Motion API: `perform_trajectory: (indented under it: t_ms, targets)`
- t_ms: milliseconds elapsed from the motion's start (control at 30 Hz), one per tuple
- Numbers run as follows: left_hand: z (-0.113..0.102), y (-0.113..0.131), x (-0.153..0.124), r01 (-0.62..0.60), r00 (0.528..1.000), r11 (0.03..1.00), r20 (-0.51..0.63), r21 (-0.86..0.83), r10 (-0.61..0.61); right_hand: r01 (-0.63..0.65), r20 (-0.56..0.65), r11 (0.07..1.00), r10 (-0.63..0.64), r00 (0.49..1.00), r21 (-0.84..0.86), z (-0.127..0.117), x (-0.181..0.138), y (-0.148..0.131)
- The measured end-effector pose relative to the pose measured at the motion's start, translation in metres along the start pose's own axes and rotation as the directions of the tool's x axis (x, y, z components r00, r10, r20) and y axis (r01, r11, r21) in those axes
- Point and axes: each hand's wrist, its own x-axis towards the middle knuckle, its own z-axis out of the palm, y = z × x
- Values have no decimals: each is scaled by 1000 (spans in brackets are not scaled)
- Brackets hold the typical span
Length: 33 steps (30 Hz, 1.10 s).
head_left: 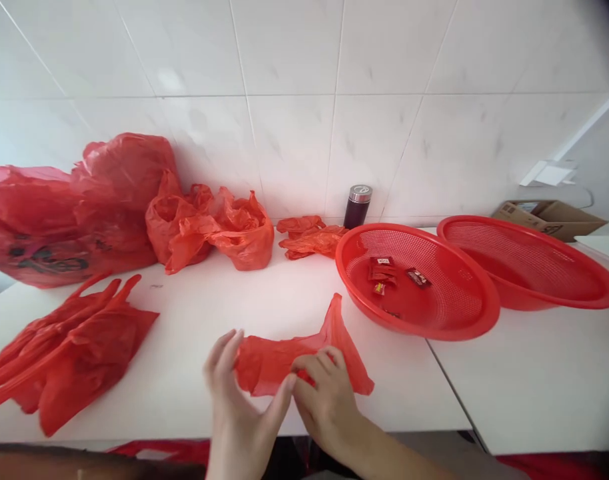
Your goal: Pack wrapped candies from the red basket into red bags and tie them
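Note:
A thin red plastic bag (279,350) lies flattened on the white table in front of me, its long side running left to right. My left hand (244,403) is at the bag's left end, fingers and thumb spread wide apart; the fingertips touch its left edge. The left thumb tip meets the fingertips of my right hand (329,397) at the near edge of the bag. My right hand is closed, with its thumb and index finger pinching the bag's film. The right end of the bag flares out beyond that hand.
Two red plastic baskets (454,313) stand at the right, the nearer holding several small wrapped packets (383,272). Behind are a dark thermos (358,207), a crumpled red bag (314,239) and a cardboard box (564,217). Filled red bags (124,193) and a bag stack (89,347) occupy the left.

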Motion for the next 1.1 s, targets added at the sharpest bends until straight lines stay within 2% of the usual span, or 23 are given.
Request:
perform_trajectory:
  t_ms: [67,133,200,267,367,433,467,533,600,667,733,767,800,833,933,1033,1100]
  targets:
    - [14,-22,-8,61,991,986,106,157,-79,-35,148,999,33,988,11,6,-12,-6]
    - [19,-51,-12,103,979,971,151,213,-137,-86,267,996,81,960,6,5,-22,-7]
    - [13,-77,-15,133,966,970,194,202,-173,-152,351,988,155,923,-37,0,-28,-2]
    - [1,-93,-14,212,941,960,226,183,-251,-204,417,973,229,880,-104,-8,-30,8]
    - [-14,-91,-7,343,908,935,221,91,-355,-202,473,954,287,833,-224,-15,-25,27]
    - [-17,-76,0,438,887,896,200,-73,-417,-183,484,934,318,815,-306,-16,-18,34]
    - [-17,-66,4,498,863,846,204,-190,-463,-185,483,923,338,808,-337,-16,-14,36]
    - [-17,-46,8,612,790,671,275,-420,-548,-203,476,912,364,801,-357,-14,-5,36]
    - [-21,-31,6,689,713,476,396,-546,-578,-228,463,914,372,805,-337,-14,5,36]
    - [-29,-26,-2,787,604,329,545,-522,-582,-263,441,911,387,810,-316,-14,17,37]
    - [-39,-29,-12,885,457,204,699,-418,-551,-308,434,898,425,794,-315,-16,27,40]
    - [-45,-33,-16,911,404,157,753,-380,-520,-328,445,889,446,776,-318,-16,32,43]
    - [-50,-38,-18,919,386,127,782,-374,-490,-343,466,883,463,754,-322,-17,35,45]
    - [-54,-42,-17,909,403,108,788,-402,-465,-352,491,877,475,730,-326,-18,37,48]
    - [-64,-52,-9,841,512,57,757,-538,-407,-362,561,867,498,661,-342,-22,35,52]
    - [-69,-61,1,823,537,-14,785,-568,-309,-351,643,894,444,624,-277,-38,29,50]
    - [-70,-65,2,820,542,-41,799,-571,-261,-359,713,926,331,617,-119,-59,30,46]
